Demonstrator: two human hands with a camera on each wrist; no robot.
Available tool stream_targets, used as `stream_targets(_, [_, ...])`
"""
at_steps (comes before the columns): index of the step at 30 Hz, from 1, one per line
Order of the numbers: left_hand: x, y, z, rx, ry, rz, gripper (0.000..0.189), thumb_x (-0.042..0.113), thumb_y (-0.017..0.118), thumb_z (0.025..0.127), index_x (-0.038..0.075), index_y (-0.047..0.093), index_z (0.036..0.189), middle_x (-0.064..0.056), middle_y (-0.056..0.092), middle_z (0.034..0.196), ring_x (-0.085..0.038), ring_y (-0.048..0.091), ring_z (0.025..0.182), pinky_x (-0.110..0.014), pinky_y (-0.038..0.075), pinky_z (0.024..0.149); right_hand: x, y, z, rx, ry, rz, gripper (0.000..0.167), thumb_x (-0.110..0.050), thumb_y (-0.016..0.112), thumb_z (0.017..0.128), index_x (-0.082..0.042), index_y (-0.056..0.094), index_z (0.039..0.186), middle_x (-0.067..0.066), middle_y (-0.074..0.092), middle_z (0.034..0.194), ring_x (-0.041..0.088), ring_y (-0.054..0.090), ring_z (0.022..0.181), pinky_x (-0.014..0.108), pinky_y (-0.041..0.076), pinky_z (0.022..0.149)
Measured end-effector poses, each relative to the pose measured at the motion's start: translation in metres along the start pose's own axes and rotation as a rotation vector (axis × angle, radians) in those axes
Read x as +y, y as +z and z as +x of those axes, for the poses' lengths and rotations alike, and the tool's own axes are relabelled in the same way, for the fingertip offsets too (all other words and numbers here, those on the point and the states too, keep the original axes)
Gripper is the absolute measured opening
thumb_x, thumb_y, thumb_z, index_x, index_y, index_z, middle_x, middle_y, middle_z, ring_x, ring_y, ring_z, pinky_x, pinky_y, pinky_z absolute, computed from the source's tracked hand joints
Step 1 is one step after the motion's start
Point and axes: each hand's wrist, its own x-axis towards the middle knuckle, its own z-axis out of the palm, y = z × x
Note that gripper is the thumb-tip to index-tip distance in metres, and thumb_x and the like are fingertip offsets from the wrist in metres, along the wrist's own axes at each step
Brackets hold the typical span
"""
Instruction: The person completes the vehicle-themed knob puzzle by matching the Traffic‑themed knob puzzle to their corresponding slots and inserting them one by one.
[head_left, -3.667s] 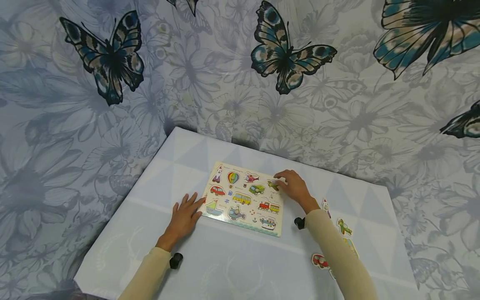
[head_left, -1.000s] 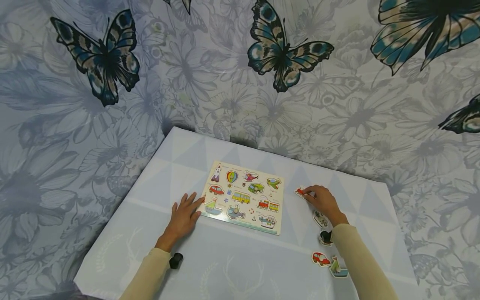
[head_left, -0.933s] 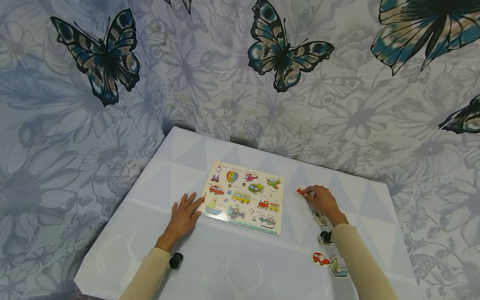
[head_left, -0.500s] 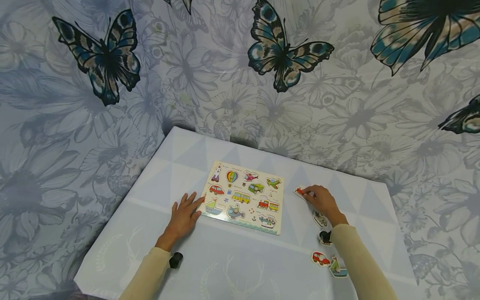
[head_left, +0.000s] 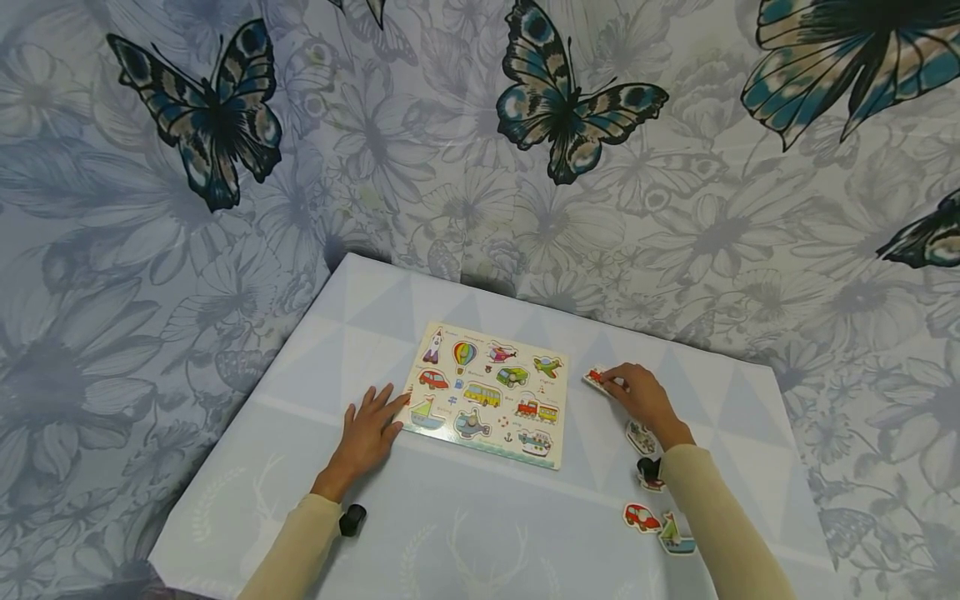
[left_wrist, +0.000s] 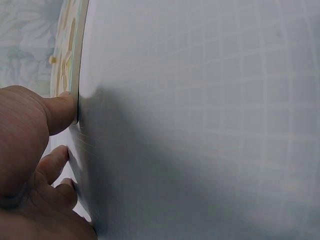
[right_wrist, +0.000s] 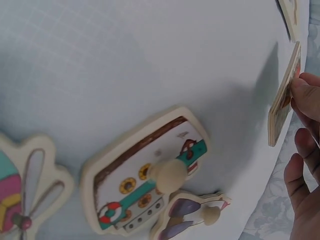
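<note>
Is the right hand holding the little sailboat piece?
No, the right hand pinches a red piece, while the sailboat piece lies on the table beside the red car piece.

Soft, cool, middling light fills the head view, tinting the wall [head_left: 420, 175] bluer beyond the left hand [head_left: 367, 432] and greyer past the right hand [head_left: 643, 398]. Glare whitens the board [head_left: 447, 432] just beside the left hand. The left wrist view is dimmer, a broad, soft-edged shadow spreading from that hand over the surface [left_wrist: 200, 100]; the wallpaper [left_wrist: 25, 45] behind is blurred. In the right wrist view, the held piece [right_wrist: 283, 102] casts a diffuse shadow beside the right hand, and the wallpaper beyond lies out of focus.
</note>
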Motion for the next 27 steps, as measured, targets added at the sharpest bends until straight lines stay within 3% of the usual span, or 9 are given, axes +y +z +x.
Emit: stream_targets(27, [-0.002, 0.002, 0.001, -0.002, 0.000, 0.008, 0.051, 0.019, 0.060, 0.100, 0.014, 0.048, 0.150, -0.021, 0.033, 0.161, -0.050, 0.016, 0.151, -0.075, 0.011, 0.114, -0.046, -0.004, 0.013, -0.024, -0.134, 0.016, 0.014, -0.018, 0.071, 0.094, -0.017, 0.077, 0.106, 0.000, 0.072, 0.105, 0.014, 0.057, 0.084, 0.036, 0.049, 0.073])
